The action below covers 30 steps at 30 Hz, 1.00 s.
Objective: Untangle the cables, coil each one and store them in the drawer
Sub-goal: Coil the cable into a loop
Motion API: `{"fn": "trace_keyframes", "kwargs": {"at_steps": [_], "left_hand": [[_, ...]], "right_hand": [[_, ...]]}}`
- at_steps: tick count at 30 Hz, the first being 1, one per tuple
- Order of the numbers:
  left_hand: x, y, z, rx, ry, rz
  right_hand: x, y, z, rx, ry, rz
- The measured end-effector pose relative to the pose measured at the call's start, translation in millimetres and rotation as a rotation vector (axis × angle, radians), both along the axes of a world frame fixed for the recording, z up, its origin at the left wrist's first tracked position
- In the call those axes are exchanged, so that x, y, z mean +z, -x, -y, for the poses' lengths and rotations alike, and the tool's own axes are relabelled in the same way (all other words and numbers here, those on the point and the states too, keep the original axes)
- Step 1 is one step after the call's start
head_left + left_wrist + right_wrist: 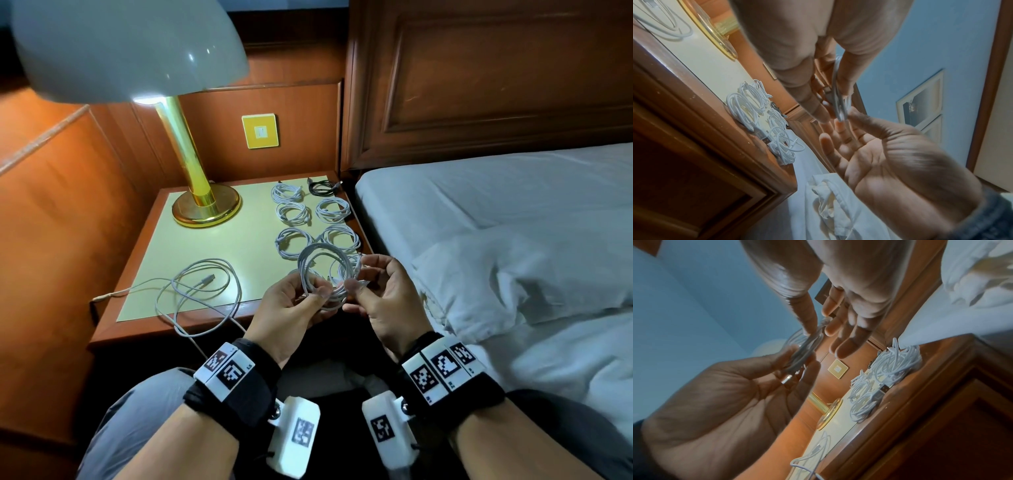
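At frame centre, your left hand (291, 305) and right hand (380, 294) pinch a coiled white cable (325, 274), fingers (322, 292) clamped on its loops, above the cream tabletop (212, 260).

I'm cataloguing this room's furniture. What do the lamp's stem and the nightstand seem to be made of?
Lamp stem: likely polished brass or brass-plated metal, gold with sharp mirror-like highlights.
Nightstand: reddish-brown wood or veneer frame with a soft sheen; its pale yellow top inset looks smooth, perhaps laminate, though the pictures cannot confirm it.
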State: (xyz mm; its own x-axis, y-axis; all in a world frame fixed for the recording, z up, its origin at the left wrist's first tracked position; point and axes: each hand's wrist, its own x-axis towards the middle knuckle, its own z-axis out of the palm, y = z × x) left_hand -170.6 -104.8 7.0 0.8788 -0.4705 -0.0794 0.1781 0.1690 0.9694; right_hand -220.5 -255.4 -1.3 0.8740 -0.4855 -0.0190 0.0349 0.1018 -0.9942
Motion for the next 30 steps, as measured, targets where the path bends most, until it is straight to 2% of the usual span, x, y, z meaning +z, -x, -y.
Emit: {"fn": "trace_keyframes", "kwargs": {"at_steps": [2, 6, 10, 14, 19, 23, 26, 30], "left_hand": [[1, 1, 0, -0.006, 0.007, -0.002], [0, -2, -3, 0.046, -0.037, 0.044], [3, -8, -7, 0.064, 0.056, 0.021], [0, -7, -6, 0.012, 0.003, 0.038], [4, -5, -4, 0.031, 0.106, -0.01], [2, -4, -2, 0.05, 0.115, -0.021], [3, -3, -2, 0.044, 0.131, -0.025], [4, -2, -2, 0.05, 0.169, -0.04]], "right_hand": [[0, 0, 2, 0.008, -0.06, 0.014], [5, 3, 6, 0.01, 0.223, 0.055], [9, 4, 10, 0.032, 0.303, 0.086], [5, 1, 10, 0.031, 0.251, 0.103], [3, 0, 8, 0.065, 0.134, 0.024], [-2, -1, 7, 0.06, 0.17, -0.055], [-6, -4, 10, 0.061, 0.196, -0.062], [-8, -5, 9, 0.083, 0.095, -0.058]]}}
